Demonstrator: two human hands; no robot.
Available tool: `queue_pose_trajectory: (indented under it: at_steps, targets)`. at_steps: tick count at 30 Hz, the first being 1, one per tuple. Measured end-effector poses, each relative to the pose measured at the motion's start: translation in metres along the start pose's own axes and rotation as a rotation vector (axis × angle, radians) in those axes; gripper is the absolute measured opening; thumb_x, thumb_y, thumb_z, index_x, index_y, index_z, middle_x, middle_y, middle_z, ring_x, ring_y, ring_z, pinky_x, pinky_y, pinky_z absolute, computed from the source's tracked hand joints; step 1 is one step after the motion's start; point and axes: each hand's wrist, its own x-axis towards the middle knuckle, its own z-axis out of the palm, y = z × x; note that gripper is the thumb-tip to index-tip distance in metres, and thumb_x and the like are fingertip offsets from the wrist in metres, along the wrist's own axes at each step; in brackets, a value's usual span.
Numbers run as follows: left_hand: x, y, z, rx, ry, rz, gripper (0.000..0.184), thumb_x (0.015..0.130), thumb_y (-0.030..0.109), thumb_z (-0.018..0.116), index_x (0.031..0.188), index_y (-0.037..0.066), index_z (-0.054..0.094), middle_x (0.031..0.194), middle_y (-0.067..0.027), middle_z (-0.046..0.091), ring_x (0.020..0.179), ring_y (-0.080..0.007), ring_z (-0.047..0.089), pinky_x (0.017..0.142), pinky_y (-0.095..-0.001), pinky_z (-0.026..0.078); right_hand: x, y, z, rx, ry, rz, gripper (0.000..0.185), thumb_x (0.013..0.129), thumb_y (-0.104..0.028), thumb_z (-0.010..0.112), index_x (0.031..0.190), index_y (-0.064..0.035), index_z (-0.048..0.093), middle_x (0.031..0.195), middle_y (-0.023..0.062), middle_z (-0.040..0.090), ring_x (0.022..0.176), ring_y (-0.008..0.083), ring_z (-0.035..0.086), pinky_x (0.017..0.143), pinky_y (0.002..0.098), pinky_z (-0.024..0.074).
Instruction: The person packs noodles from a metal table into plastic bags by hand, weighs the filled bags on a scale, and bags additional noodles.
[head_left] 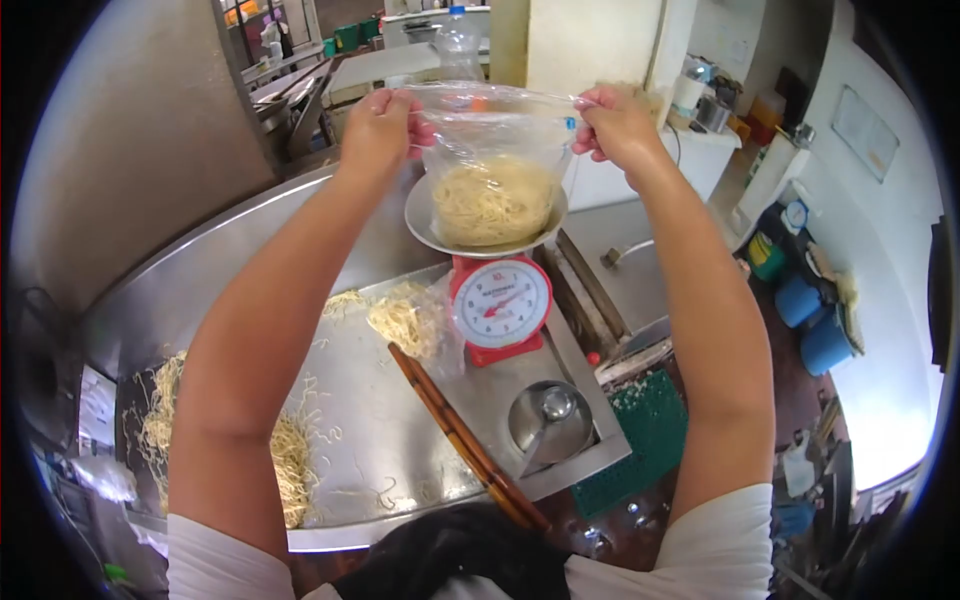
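Scale pan (419,224) under upright noodle bag (494,198)

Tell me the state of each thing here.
Clear plastic bag: partly filled, stretched between left hand and right hand
Red dial scale: loaded, pointer off zero
Shallow metal pan: under the bag
Pale thin noodles: some bagged, some loose
Brown wooden stick: lying diagonally
Round steel bowl: holding silver ladle

One red scale (500,305) bore one metal pan (422,222) with one clear bag (495,200) of noodles. Two hands, a left (382,128) and a right (612,125), held that bag.
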Motion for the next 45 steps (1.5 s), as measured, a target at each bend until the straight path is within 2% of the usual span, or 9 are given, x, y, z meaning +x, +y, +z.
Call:
queue_pose_trajectory:
  at_steps: [7,10,13,27,31,33,37,39,45]
  targets:
    - [-0.003,0.005,-0.012,0.168,-0.085,-0.062,0.027,0.097,0.030,0.048,0.112,0.011,0.059,0.082,-0.0020,0.067,0.065,-0.0096,0.062,0.057,-0.0239,0.049,0.002,0.008,-0.006,-0.057,-0.049,-0.063,0.031,0.089,-0.035,0.058,0.103,-0.0071,0.060,0.076,0.0023,0.062,0.065,0.0099,0.061,0.054,0.0221,0.0435]
    - [-0.004,0.004,-0.014,0.177,-0.092,-0.081,0.024,0.096,0.025,0.050,0.114,0.012,0.059,0.084,-0.0005,0.067,0.066,-0.0068,0.062,0.058,-0.0216,0.050,0.002,-0.004,-0.001,-0.178,-0.032,-0.076,0.025,0.085,-0.022,0.054,0.096,-0.0014,0.065,0.073,0.0102,0.065,0.060,0.0210,0.064,0.053,0.0329,0.0506]
    - [-0.006,0.004,-0.015,0.181,-0.099,-0.097,0.025,0.094,0.022,0.052,0.116,0.012,0.058,0.085,0.0003,0.067,0.068,-0.0055,0.062,0.060,-0.0204,0.050,-0.009,-0.015,0.003,-0.175,0.011,-0.023,0.028,0.085,-0.022,0.055,0.103,-0.0014,0.063,0.070,0.0058,0.062,0.057,0.0130,0.060,0.049,0.0271,0.0475]
    - [-0.038,-0.010,-0.032,0.187,-0.097,-0.200,0.055,0.087,0.034,0.062,0.132,0.008,0.046,0.088,-0.0033,0.064,0.072,-0.0109,0.060,0.063,-0.0251,0.046,-0.028,-0.019,0.001,-0.274,0.089,-0.041,0.041,0.088,-0.037,0.058,0.106,0.0003,0.062,0.072,0.0075,0.063,0.056,0.0146,0.060,0.050,0.0267,0.0469]
    - [-0.096,-0.071,-0.118,0.873,-0.250,0.022,0.055,0.083,0.035,0.067,0.128,0.005,0.053,0.096,-0.0085,0.064,0.078,-0.0180,0.060,0.073,-0.0309,0.049,-0.025,0.006,-0.011,-0.093,0.233,-0.221,0.040,0.089,-0.039,0.056,0.108,-0.0041,0.061,0.078,0.0050,0.063,0.062,0.0122,0.058,0.054,0.0235,0.0437]
    - [-0.156,-0.107,-0.188,1.240,-0.245,-0.014,0.052,0.084,0.038,0.065,0.123,0.006,0.057,0.119,-0.0198,0.058,0.112,-0.0340,0.055,0.096,-0.0391,0.043,-0.065,-0.004,-0.018,0.013,0.240,-0.147,0.047,0.086,-0.043,0.062,0.113,-0.0057,0.060,0.089,0.0027,0.064,0.080,0.0096,0.058,0.068,0.0221,0.0413]
    - [-0.321,-0.193,-0.365,1.383,0.203,-0.397,0.053,0.083,0.034,0.066,0.121,-0.002,0.056,0.119,-0.0243,0.057,0.115,-0.0373,0.052,0.098,-0.0414,0.041,-0.130,0.012,-0.023,-0.006,0.198,-0.096,0.038,0.092,-0.037,0.057,0.112,-0.0048,0.062,0.078,0.0005,0.057,0.069,0.0090,0.054,0.062,0.0208,0.0389]
    - [-0.411,-0.205,-0.397,1.231,0.457,-0.834,0.056,0.082,0.034,0.068,0.122,-0.003,0.055,0.118,-0.0246,0.057,0.115,-0.0373,0.052,0.098,-0.0417,0.042,-0.164,0.030,-0.012,0.080,0.144,-0.007,0.037,0.093,-0.035,0.057,0.112,-0.0043,0.059,0.074,0.0000,0.055,0.065,0.0089,0.052,0.059,0.0209,0.0378]
    - [-0.477,-0.213,-0.408,1.119,0.604,-0.501,0.029,0.081,0.021,0.066,0.099,-0.001,0.063,0.099,-0.0192,0.061,0.093,-0.0349,0.057,0.081,-0.0403,0.046,-0.211,0.066,0.117,0.334,-0.031,0.367,0.027,0.093,-0.028,0.058,0.110,-0.0067,0.058,0.072,0.0003,0.058,0.060,0.0079,0.056,0.052,0.0196,0.0433]
